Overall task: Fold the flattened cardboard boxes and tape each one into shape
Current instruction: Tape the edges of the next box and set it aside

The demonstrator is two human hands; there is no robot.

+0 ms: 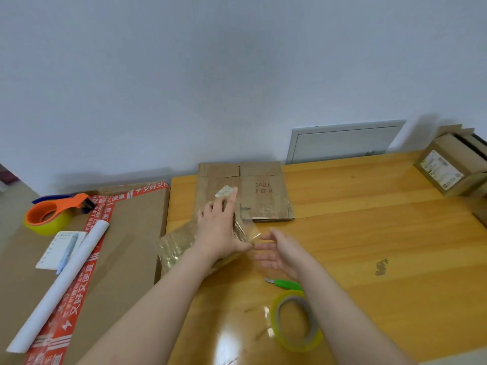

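Cardboard box (pixel 181 246) lies under flat left hand (pixel 218 227); right hand (pixel 279 252) spread beside it.

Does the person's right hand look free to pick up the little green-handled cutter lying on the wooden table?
Probably yes. The right hand is open and seems to hold nothing, and the green-handled cutter lies on the wooden table just beside the right wrist, with nothing on top of it. The yellow tape roll lies nearer the person.

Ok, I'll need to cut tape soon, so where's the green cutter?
In the head view, the green cutter lies on the wooden table, just beyond the loose tape roll and under the right forearm.
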